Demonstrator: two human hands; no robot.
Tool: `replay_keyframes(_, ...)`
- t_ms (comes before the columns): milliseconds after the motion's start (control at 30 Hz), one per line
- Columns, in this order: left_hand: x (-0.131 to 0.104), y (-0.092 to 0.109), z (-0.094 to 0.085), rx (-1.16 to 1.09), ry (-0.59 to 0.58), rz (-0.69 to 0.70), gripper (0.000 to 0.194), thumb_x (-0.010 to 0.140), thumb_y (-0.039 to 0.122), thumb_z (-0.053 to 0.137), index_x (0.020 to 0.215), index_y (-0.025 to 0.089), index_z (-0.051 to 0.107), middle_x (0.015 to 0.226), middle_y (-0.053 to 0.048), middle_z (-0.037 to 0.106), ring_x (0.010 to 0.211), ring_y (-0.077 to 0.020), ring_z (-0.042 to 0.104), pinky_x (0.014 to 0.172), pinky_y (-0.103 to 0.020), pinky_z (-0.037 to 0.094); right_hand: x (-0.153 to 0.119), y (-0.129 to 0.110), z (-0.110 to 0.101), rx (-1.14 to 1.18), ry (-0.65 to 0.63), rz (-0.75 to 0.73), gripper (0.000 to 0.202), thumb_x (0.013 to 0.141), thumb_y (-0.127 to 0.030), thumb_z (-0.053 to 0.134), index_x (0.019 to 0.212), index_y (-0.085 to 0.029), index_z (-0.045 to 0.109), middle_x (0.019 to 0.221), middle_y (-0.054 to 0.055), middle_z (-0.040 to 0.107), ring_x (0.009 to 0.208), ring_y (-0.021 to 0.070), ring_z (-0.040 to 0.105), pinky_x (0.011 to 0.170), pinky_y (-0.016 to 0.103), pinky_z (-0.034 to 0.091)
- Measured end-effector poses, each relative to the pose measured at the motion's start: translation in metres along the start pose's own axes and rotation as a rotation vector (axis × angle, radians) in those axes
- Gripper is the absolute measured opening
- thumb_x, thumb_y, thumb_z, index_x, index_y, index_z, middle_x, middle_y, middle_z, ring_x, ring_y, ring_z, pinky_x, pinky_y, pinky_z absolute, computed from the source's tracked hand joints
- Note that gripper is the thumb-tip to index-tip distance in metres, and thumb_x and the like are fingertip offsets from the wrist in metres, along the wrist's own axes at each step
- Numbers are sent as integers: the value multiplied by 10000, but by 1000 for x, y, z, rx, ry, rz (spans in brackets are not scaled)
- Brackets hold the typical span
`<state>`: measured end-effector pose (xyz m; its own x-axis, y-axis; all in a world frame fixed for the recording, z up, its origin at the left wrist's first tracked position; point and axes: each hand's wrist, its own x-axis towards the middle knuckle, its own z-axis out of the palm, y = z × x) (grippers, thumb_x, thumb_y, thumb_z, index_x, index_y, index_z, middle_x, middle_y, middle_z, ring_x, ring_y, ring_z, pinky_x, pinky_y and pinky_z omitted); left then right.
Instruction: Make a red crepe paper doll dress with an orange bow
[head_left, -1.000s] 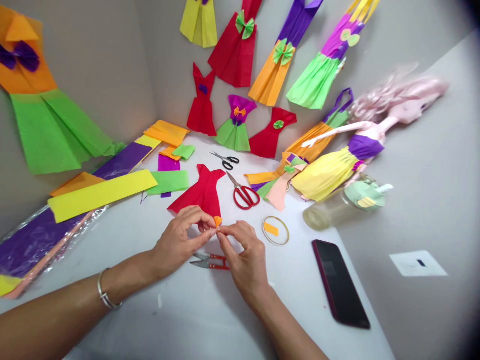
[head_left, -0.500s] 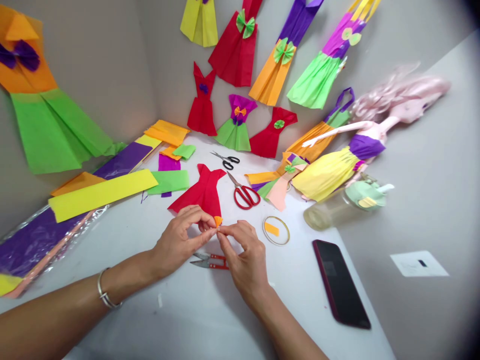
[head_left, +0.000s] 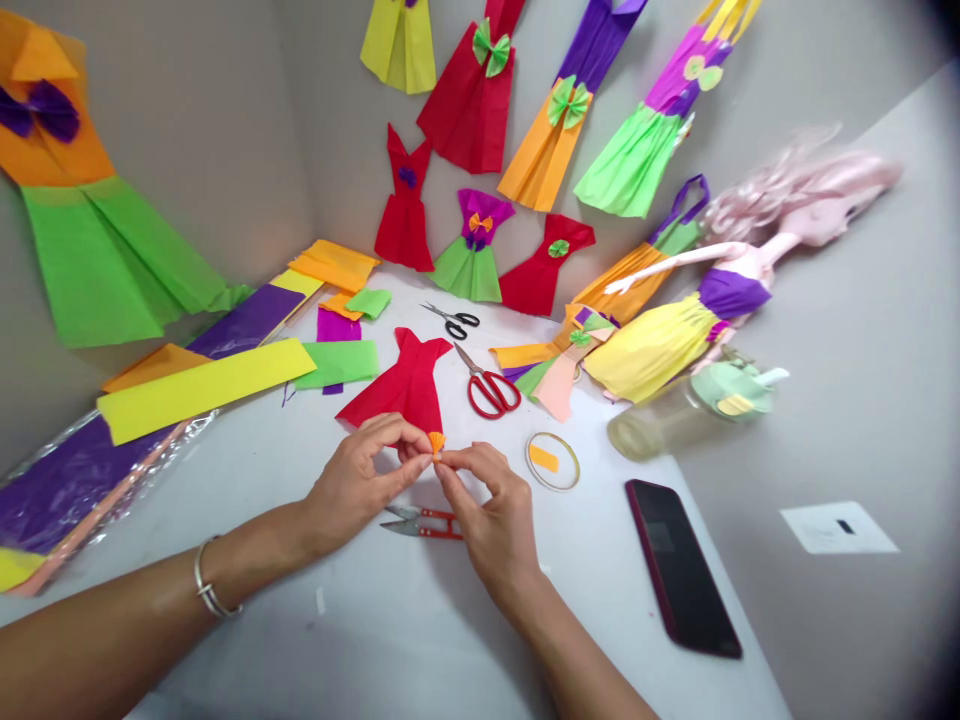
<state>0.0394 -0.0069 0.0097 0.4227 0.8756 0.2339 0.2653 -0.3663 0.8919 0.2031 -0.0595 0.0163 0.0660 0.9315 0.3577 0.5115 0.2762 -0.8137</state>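
A small pleated piece of orange paper (head_left: 436,441) fans out between my fingertips. My left hand (head_left: 367,465) pinches it from the left, and the thumb and forefinger of my right hand (head_left: 491,505) close on its base from the right. Just behind them a red paper dress (head_left: 405,375) lies on the table. Thread snips (head_left: 424,522) with red handles rest beneath, partly hidden by my right hand. To the right, a ring-shaped band (head_left: 553,461) surrounds a small orange paper strip (head_left: 544,458).
Red-handled scissors (head_left: 491,390) and black-handled scissors (head_left: 454,322) lie beyond the hands. A phone (head_left: 682,570), a jar (head_left: 645,425) and a doll (head_left: 742,280) stand or lie right. Coloured paper sheets (head_left: 210,385) cover the left. Paper dresses (head_left: 469,120) hang on the wall.
Almost nothing differs. My right hand has shifted very slightly, showing a little more of the snips' handles; both hands keep their pinch on the orange paper.
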Motion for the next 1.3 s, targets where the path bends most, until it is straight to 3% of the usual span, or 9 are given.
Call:
replay_keyframes(300, 0, 2, 1, -66, -7, -67, 111, 889, 316, 606, 860, 211, 626, 849, 11, 651, 796, -146, 616, 779, -262, 493, 0, -1, -1, 112, -11, 145, 124, 872, -206, 608, 822, -231, 719, 798, 17, 685, 796, 181, 623, 826, 338, 466)
replay_keyframes(667, 1, 3, -2, -84, -17, -118, 120, 884, 315, 595, 841, 207, 624, 821, 19, 647, 789, -147, 617, 775, -261, 491, 6, 3, -4, 435, -90, 445, 149, 798, -321, 690, 797, -182, 744, 758, 28, 716, 746, 175, 644, 739, 296, 505)
replay_keyframes(800, 0, 4, -2, -93, -21, -128, 137, 879, 336, 601, 826, 211, 618, 806, 23, 641, 775, -146, 611, 766, -263, 490, 6, 3, -4, 440, -80, 459, 139, 792, -312, 694, 793, -181, 741, 748, 27, 716, 728, 175, 640, 730, 301, 506)
replay_keyframes(1033, 0, 5, -1, -86, -34, -125, 173, 877, 376, 604, 826, 210, 600, 809, 15, 642, 764, -155, 608, 751, -269, 497, 0, -3, -1, 217, -25, 274, 119, 842, -241, 628, 816, -225, 743, 822, 15, 706, 822, 179, 645, 807, 304, 484)
replay_keyframes(1300, 2, 0, 0, -207, -112, -187, 152, 875, 348, 591, 830, 203, 613, 826, 1, 645, 792, -162, 596, 754, -276, 479, 7, 5, -3, 532, -57, 476, 143, 763, -331, 723, 794, -192, 713, 729, 11, 697, 717, 164, 629, 734, 296, 497)
